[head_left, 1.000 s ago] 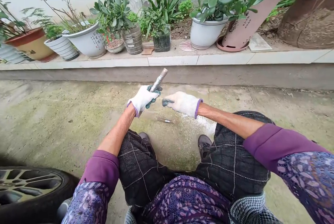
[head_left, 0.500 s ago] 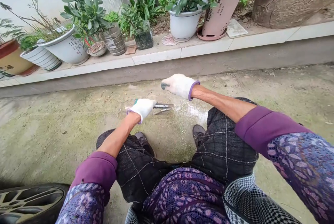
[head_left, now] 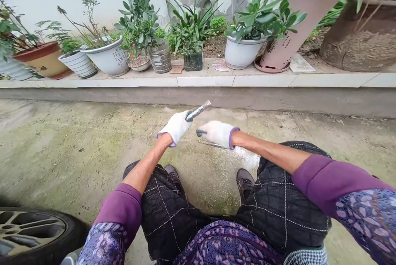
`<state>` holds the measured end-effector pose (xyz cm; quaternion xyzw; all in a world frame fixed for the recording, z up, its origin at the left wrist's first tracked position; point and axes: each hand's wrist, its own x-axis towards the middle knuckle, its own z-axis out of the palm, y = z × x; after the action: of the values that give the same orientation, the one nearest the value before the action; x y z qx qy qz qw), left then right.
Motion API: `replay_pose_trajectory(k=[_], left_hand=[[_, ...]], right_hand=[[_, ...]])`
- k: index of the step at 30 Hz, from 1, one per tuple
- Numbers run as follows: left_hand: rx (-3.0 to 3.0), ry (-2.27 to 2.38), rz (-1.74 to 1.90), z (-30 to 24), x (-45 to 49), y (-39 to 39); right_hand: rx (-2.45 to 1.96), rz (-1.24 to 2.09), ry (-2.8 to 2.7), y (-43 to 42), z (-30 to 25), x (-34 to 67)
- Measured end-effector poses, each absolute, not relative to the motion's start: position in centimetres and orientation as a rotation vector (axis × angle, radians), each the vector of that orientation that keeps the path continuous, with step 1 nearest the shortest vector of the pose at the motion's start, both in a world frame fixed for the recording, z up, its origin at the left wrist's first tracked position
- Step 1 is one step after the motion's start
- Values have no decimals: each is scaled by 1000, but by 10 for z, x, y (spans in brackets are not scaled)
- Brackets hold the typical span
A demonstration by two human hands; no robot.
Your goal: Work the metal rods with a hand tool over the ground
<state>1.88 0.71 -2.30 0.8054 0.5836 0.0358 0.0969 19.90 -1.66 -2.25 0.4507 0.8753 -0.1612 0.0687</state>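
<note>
My left hand point(head_left: 175, 128), in a white knit glove with dark green coating, is closed around a silvery metal rod point(head_left: 198, 111). The rod looks ribbed or threaded, has a paler end and points up to the right. Just right of it is my right hand point(head_left: 215, 133), gloved the same way, its fingers curled in. Whatever it may hold is hidden. A thin metal piece point(head_left: 212, 144) shows along the lower side of this hand; whether it lies on the ground or is touched, I cannot tell. White powder point(head_left: 247, 158) is scattered on the concrete nearby.
Potted plants, among them a white pot point(head_left: 244, 52) and a tall pink planter point(head_left: 291, 30), line a tiled ledge point(head_left: 204, 81) ahead. A car wheel point(head_left: 34, 232) is at lower left. My shoes point(head_left: 245, 182) stand on the mossy concrete ground point(head_left: 77, 145).
My left hand has raised and tilted the rod, which was level near the ground before. My right hand has come down close to the thin metal piece. The view has tilted up and levelled.
</note>
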Motion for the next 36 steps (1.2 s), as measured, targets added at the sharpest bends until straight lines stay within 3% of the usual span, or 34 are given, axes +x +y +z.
replay_pose_trajectory(k=[3,7,10,13,16,21,26,31,36], left_hand=[[2459,1775,-87,-29,8,6],[2588,1538,-674,-46,16,-13],[2614,1386,-701,-58,29,-31],[2621,1279,-539,-58,33,-39],[2347,1245,-136,-45,27,-38],[1873,1293,285,-21,17,-29],[1423,1369,581,-14,18,-12],[1434,1447,599,-15,20,1],[1884,1727,218,-28,28,6]], right_hand=[[1232,-348,2629,-31,-18,180],[1209,-310,2509,-19,-20,173],[1231,-359,2554,1,-31,182],[1310,-605,2626,14,-41,198],[1354,-828,2669,15,-45,211],[1564,-944,2717,4,-41,218],[1598,-822,2857,-11,-31,219],[1469,-637,2823,-32,-20,218],[1324,-363,2789,-44,-3,219]])
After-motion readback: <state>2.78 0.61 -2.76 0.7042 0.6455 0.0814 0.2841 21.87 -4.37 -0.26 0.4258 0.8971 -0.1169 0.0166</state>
